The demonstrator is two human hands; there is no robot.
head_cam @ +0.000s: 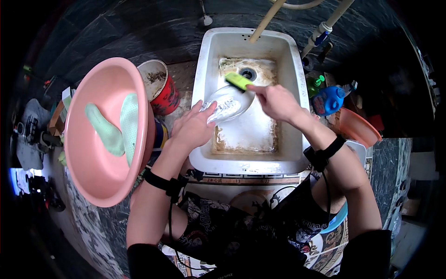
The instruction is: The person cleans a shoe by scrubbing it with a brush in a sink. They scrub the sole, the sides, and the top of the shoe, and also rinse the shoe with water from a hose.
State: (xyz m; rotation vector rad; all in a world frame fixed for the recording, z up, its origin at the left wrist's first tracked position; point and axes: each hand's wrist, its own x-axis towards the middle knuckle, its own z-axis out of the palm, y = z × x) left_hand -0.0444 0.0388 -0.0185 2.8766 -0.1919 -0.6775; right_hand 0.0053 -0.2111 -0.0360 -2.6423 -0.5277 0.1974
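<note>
Over the left side of a stained white ceramic sink point(247, 166), my left hand point(194, 125) grips a white lace-up shoe point(228, 104) near its heel end. The shoe's toe points up and right, towards the drain point(247, 73). My right hand point(277, 101) is closed around a yellow-green scrub brush point(239, 81), its dark bristles against the toe. The brush looks slightly blurred. Part of the shoe's heel is hidden under my left hand.
Left of the sink stands a pink basin point(104, 174) with two pale green insoles point(104, 129). Behind it is a red bucket point(167, 96). A pipe point(268, 19) reaches over the sink's back. To the right are a blue detergent bottle point(327, 101) and an orange basin point(359, 127).
</note>
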